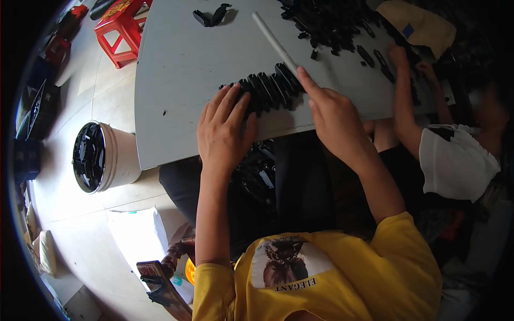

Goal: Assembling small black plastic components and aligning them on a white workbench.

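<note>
A row of slim black plastic pieces (264, 90) stands side by side near the table's front edge. My left hand (225, 120) lies over the left end of this row, its fingers stretched and slightly spread; what lies beneath the palm is hidden. My right hand (337, 117) grips a long pale stick (274, 44), the index finger laid along it. The stick slants up and to the left from the hand, passing by the right end of the row. More black pieces (259, 176) are in my lap, partly behind my left forearm.
A big pile of black pieces (326, 24) covers the table's far side. Two pieces (212, 15) lie apart at far left. On the right, another person's hand (398, 56) is by the table. A white bucket (120, 155) of black parts and a red stool (119, 29) stand left.
</note>
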`<state>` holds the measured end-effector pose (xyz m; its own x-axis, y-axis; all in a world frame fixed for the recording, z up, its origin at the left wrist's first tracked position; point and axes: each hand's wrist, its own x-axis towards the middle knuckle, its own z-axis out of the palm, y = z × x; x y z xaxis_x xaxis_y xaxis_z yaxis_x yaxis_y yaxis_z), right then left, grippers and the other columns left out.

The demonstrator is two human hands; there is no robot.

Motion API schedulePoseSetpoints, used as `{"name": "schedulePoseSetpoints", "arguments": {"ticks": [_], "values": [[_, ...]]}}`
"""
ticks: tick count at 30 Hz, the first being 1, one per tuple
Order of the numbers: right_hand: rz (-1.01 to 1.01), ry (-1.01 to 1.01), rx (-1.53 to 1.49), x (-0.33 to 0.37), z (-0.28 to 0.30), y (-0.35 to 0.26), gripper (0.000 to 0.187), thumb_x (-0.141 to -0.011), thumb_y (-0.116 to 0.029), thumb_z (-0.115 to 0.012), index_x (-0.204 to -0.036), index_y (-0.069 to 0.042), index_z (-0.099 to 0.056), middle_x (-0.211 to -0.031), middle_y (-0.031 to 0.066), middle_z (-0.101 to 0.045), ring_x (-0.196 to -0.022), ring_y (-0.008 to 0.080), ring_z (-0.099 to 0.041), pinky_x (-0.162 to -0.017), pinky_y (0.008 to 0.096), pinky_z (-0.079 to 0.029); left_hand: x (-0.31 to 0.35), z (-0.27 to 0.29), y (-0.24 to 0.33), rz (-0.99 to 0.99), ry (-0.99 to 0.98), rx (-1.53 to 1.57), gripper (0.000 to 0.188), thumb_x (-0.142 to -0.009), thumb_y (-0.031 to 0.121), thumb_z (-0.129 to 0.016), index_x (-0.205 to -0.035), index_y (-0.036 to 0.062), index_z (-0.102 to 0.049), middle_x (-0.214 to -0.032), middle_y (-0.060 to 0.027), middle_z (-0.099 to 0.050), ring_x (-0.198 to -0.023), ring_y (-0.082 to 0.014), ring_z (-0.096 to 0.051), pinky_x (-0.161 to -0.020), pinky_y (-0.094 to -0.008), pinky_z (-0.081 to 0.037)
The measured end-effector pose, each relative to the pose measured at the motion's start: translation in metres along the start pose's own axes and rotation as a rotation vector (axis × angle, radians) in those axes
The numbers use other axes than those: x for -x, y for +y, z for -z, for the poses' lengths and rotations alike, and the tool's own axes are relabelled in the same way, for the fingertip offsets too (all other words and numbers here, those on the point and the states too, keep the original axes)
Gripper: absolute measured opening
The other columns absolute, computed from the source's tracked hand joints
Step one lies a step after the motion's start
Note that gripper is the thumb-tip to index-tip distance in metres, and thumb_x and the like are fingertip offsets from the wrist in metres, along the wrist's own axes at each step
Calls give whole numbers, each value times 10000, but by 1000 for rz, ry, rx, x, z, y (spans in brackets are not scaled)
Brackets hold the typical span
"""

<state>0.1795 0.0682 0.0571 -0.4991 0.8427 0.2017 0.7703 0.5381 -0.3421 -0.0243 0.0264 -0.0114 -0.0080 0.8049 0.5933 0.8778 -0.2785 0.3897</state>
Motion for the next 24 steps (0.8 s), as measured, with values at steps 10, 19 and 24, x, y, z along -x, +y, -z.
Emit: {"name": "schedulePoseSetpoints", "arguments": {"ticks": [10, 19, 24], "values": [[10, -116, 91, 3, -19, -6, 619, -896, 13, -522, -1475, -118, -351, -878, 190, -624, -771, 322, -645, -683, 412, -521, 1, 1, 0, -73, -2, 70, 308, -770, 118, -688, -1072, 60, -674, -1178, -87, -638, -1129, -272, -587, -877, -380, -518], [46, 119, -59, 2, -4, -27, 612, -902, 9, -513, -1476, -126, -352, -837, 192, -623, -754, 335, -648, -679, 420, -531, 3, -1, -2, 33, 154, 72, 255, -740, 70, -687, -993, 46, -687, -1027, -83, -648, -890, -246, -619, -725, -349, -522], [-58, -267, 241, -5, -18, -25, 574, -908, -12, -502, -1460, -114, -379, -849, 193, -628, -764, 342, -653, -680, 438, -530, 5, -3, -2, -34, 113, 110, 234, -737, 63, -690, -968, 30, -684, -999, -91, -646, -842, -250, -620, -701, -341, -521]]}}
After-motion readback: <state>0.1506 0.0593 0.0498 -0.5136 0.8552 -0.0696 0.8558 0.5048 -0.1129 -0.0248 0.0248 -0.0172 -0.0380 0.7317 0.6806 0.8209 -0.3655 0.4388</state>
